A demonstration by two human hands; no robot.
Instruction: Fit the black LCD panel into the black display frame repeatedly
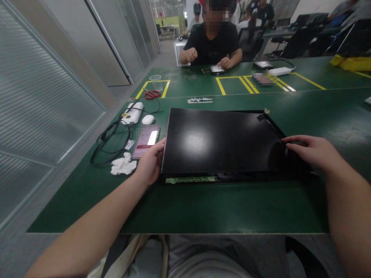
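A black display panel [220, 143] with a glossy face lies tilted over a black frame [274, 124] on the green table. Along the panel's near edge a green circuit board strip [190, 179] shows. My left hand [151, 162] is closed on the panel's left edge, with some fingers hidden beneath it. On the opposite side, the thumb and forefinger of my right hand [307, 148] pinch the right edge. Light reflects from the panel's left half.
Left of the panel are a phone [145, 141], crumpled tissue [124, 164], a white mouse [148, 119], a white box-shaped device [132, 113], black cable [101, 144] and red-handled scissors [152, 94]. White strips [199, 100] lie behind it. Across the table sits a person [213, 44] handling a small device.
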